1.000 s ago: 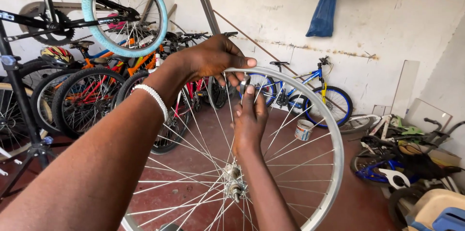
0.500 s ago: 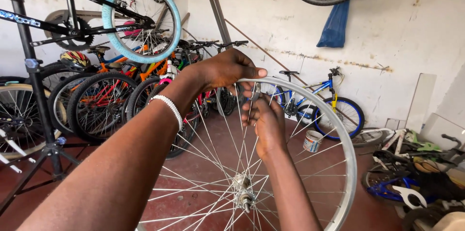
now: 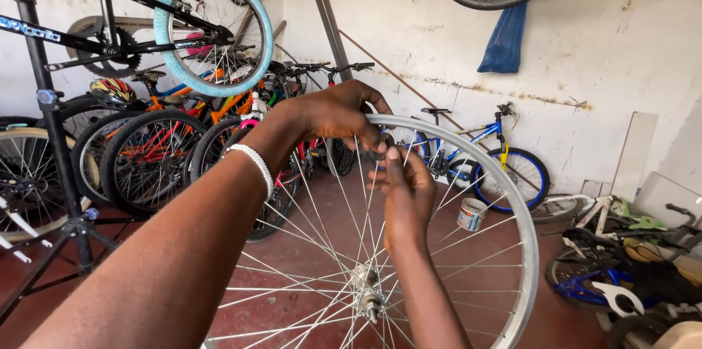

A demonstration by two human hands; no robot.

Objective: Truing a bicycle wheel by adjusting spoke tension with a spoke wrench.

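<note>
1. The left hand (image 3: 340,111) is gripping the top of a shiny metal rim (image 3: 512,203), held upright.
2. The right hand (image 3: 406,188) is pinching a thin wire spoke (image 3: 333,195) just below.

Bare bicycle wheel (image 3: 512,210), no tyre: silver metal rim, thin steel spokes crossing to a small hub (image 3: 365,298) low at centre. Stands upright, facing the camera, lower edge cut off by the frame. Held at the rim's top, above the red floor.
</note>
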